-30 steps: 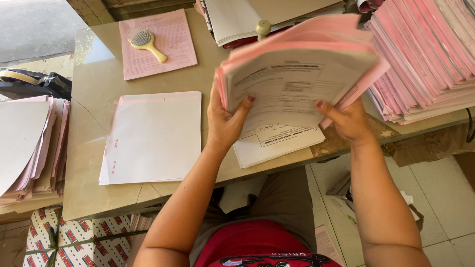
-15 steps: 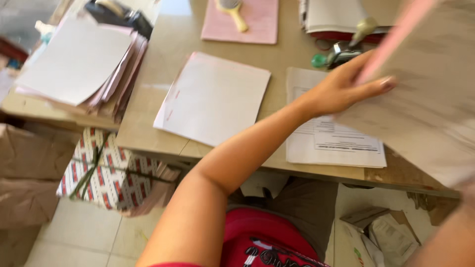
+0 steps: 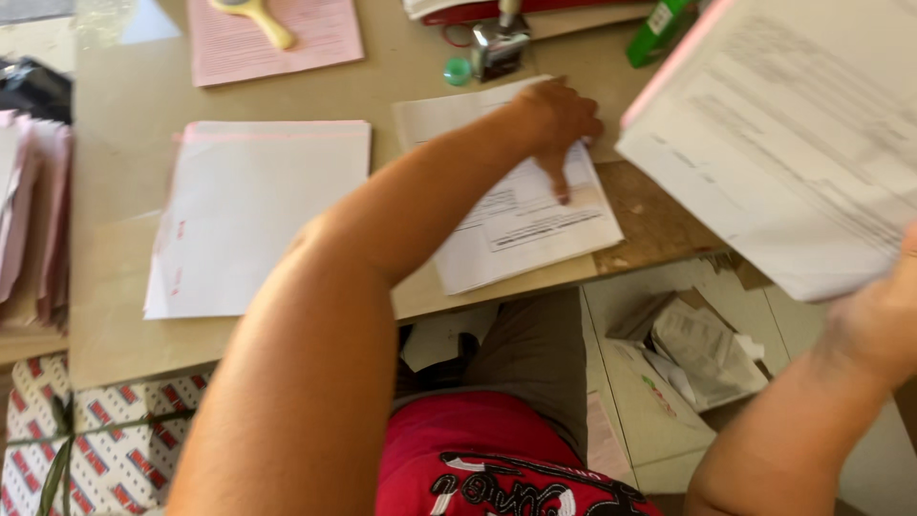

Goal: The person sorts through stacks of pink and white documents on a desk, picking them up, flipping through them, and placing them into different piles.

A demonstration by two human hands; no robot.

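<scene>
Two hands work here. Our left hand (image 3: 559, 119) rests on the white printed sheets (image 3: 521, 215) lying flat near the beige table's (image 3: 115, 239) front edge, fingers (image 3: 559, 182) pointing down, loosely together. Our right hand (image 3: 884, 315) grips a thick pink-and-white paper stack (image 3: 783, 134), raised at our right, fingers clamped beneath.

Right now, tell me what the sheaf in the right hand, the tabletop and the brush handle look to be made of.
Sheaf: thin matte paper, white and pink; the sheets bend where the right hand holds them.
Tabletop: smooth beige laminate, probably over board; a rough brown patch shows at the front edge.
Brush handle: likely plastic, pale yellow and glossy.
</scene>
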